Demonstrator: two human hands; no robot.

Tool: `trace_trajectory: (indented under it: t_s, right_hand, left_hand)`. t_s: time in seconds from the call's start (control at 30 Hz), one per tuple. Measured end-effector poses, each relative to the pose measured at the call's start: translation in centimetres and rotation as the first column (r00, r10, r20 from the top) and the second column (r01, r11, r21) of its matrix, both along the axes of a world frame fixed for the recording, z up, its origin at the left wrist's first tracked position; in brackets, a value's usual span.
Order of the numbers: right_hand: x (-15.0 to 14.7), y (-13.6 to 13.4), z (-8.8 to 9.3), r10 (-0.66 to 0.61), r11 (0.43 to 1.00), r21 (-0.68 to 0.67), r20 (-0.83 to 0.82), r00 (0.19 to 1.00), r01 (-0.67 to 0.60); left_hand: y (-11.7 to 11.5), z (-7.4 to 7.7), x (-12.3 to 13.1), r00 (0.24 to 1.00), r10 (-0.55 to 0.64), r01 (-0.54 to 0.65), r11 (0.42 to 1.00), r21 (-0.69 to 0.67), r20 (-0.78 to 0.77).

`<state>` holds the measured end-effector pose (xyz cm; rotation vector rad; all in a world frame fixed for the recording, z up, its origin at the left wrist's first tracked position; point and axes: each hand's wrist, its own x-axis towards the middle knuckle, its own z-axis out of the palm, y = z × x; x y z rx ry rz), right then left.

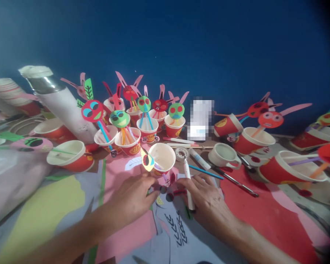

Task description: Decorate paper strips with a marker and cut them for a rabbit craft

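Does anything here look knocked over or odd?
Yes: behind the white mug, a red cup seems tipped onto its side, which looks odd because the yellow-faced cup stands upright.

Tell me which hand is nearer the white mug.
Right. The right hand, a white marker in its grip, is on the near side of the white mug, slightly left; the left hand is farther left.

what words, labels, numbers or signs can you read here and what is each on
"米", or a mark like it: small tag in front of the middle cup
"王", apparently: white disc by the tipped cup
Too blurred: gold emblems on red paper cups, other small discs
Too small: any print on the white tube
Pixelated: white rectangle at the back
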<state>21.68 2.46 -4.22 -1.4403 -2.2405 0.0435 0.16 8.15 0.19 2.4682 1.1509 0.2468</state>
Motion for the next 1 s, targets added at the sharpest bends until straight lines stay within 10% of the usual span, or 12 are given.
trace_trajectory:
  t_s: [1.0]
  right_hand:
    - [0.2,-0.2,1.2,0.057,0.998,-0.034,-0.039,0.998,-0.058]
  left_hand:
    - [1.1,-1.1,0.7,0.982,0.178,-0.150,0.935,-0.321,0.058]
